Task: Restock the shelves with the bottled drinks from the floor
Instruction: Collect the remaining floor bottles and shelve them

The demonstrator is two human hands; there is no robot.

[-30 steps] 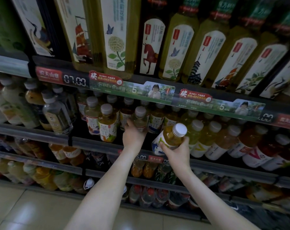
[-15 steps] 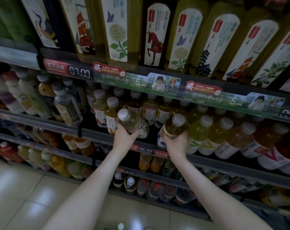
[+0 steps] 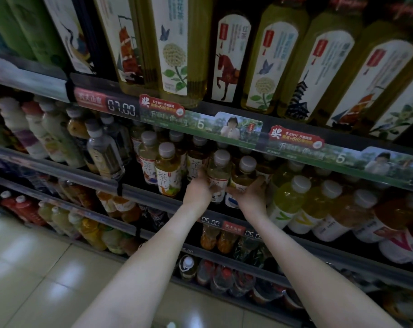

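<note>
Two tea bottles with white caps stand side by side at the front of the middle shelf (image 3: 153, 197). My left hand (image 3: 199, 188) grips the left tea bottle (image 3: 218, 174) low on its body. My right hand (image 3: 254, 194) grips the right tea bottle (image 3: 244, 176) from below and from the right. Both bottles are nearly upright among the same tea bottles behind them. The fingers of both hands are partly hidden behind the bottles.
Yellow and orange drink bottles (image 3: 293, 200) crowd the shelf just right of my right hand. More tea bottles (image 3: 167, 166) and a clear water bottle (image 3: 103, 152) stand to the left. Tall bottles (image 3: 177, 43) fill the shelf above. Lower shelves hold several bottles; the tiled floor (image 3: 35, 268) lies at bottom left.
Both hands pushed their tilted bottles inward onto the shelf and stood them upright next to each other. The view moved closer to the shelf.
</note>
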